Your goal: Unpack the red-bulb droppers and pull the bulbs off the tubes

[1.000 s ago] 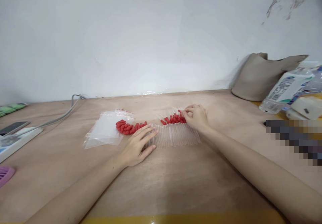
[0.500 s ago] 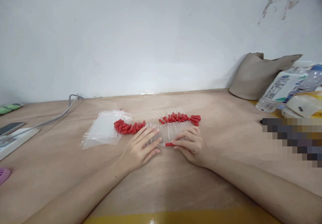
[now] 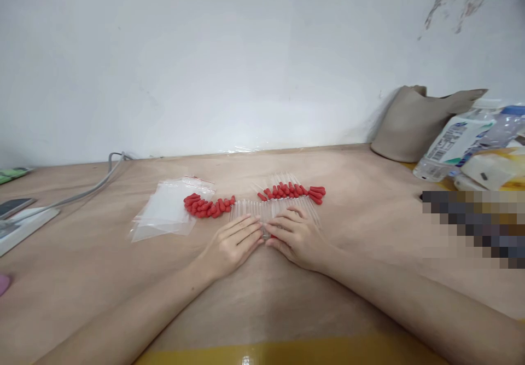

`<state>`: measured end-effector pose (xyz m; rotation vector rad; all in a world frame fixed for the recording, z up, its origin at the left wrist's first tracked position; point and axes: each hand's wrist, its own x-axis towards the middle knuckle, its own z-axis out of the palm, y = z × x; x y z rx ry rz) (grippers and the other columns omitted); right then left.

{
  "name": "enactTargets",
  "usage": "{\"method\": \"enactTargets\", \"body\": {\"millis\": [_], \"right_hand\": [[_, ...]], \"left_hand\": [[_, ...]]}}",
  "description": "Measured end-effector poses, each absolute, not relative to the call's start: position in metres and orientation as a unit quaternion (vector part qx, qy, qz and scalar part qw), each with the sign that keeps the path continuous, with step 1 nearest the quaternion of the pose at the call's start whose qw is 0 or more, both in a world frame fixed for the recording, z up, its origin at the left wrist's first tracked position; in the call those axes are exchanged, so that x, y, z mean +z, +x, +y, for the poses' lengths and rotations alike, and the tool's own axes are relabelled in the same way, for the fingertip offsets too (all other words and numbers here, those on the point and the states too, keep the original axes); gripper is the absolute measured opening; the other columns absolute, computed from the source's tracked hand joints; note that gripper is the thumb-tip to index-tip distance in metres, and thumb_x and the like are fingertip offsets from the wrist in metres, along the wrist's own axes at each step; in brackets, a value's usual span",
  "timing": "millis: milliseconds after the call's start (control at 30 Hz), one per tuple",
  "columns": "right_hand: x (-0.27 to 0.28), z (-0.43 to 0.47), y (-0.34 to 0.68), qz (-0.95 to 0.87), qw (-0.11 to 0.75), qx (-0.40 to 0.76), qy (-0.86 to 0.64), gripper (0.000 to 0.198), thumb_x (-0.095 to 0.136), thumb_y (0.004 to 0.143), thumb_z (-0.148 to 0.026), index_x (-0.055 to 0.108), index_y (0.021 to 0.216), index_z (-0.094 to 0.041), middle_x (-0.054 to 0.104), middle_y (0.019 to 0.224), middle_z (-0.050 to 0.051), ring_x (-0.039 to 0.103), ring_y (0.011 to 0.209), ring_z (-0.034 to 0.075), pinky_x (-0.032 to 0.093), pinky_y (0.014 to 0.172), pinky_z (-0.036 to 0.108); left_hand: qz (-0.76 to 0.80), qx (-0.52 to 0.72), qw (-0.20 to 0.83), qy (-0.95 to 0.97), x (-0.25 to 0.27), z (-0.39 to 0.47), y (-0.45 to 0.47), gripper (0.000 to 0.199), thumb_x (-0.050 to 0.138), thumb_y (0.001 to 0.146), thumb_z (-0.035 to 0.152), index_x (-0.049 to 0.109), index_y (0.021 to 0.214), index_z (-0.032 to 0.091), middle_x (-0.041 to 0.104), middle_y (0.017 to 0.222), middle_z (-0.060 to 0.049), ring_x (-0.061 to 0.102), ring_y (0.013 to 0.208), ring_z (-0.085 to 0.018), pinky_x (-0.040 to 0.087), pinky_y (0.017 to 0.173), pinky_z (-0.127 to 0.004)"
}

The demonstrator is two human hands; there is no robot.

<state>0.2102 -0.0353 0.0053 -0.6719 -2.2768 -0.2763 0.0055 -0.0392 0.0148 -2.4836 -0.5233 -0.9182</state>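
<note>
My left hand [image 3: 234, 246] rests low over the near side of a row of clear glass dropper tubes [image 3: 249, 207], its fingertips closed around one tube lying crosswise. Facing it, my right hand [image 3: 296, 239] pinches a red rubber bulb [image 3: 272, 237], mostly hidden under the fingers. The two sets of fingertips almost meet, and the joint between tube and bulb cannot be made out. Behind my left hand lies a curved pile of loose red bulbs [image 3: 205, 207]. Beyond the tube row sit several droppers with red bulbs [image 3: 287, 190], their glass ends pointing toward the wall.
Clear zip bags [image 3: 164, 212] lie left of the loose bulbs. Further left are a grey cable [image 3: 92, 187], a phone [image 3: 15, 208] and a white board [image 3: 35, 225]. At the right stand a grey-brown bag [image 3: 406, 127] and a labelled plastic bottle [image 3: 449, 143].
My right hand has shifted left, bringing the red bulb up against my left fingertips. The bulb is now largely covered. More of the tube row's right end shows.
</note>
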Motion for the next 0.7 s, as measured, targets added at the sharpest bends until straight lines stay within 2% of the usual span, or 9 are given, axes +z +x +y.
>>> {"method": "enactTargets", "body": {"millis": [100,233,700], "right_hand": [[0.005,-0.035,0.209,-0.895,0.364,-0.106,-0.236,0.016,0.048,0.086,-0.022,0.063,0.084,-0.016,0.066,0.078,0.003,0.056,0.077,0.015,0.041,0.077,0.032],[0.008,-0.036,0.209,-0.900,0.366,-0.127,-0.201,0.016,0.049,0.086,-0.020,0.063,0.081,-0.014,0.066,0.076,0.004,0.056,0.074,0.014,0.045,0.071,0.029],[0.009,-0.037,0.221,-0.878,0.379,-0.256,-0.140,0.013,0.056,0.081,-0.017,0.063,0.091,-0.011,0.068,0.089,0.004,0.060,0.084,0.015,0.049,0.084,0.030]], "left_hand": [[-0.190,-0.328,0.207,-0.902,0.015,-0.039,0.005,0.014,0.058,0.080,0.014,0.058,0.094,0.011,0.068,0.094,-0.008,0.060,0.099,-0.019,0.051,0.090,-0.036],[-0.187,-0.326,0.159,-0.913,0.014,-0.038,0.004,0.009,0.053,0.082,0.011,0.057,0.091,0.012,0.067,0.087,-0.006,0.059,0.100,-0.019,0.050,0.091,-0.036],[-0.188,-0.344,0.111,-0.913,0.010,-0.042,0.000,0.013,0.051,0.081,0.008,0.057,0.092,0.014,0.066,0.087,-0.005,0.059,0.100,-0.019,0.046,0.096,-0.042]]}}
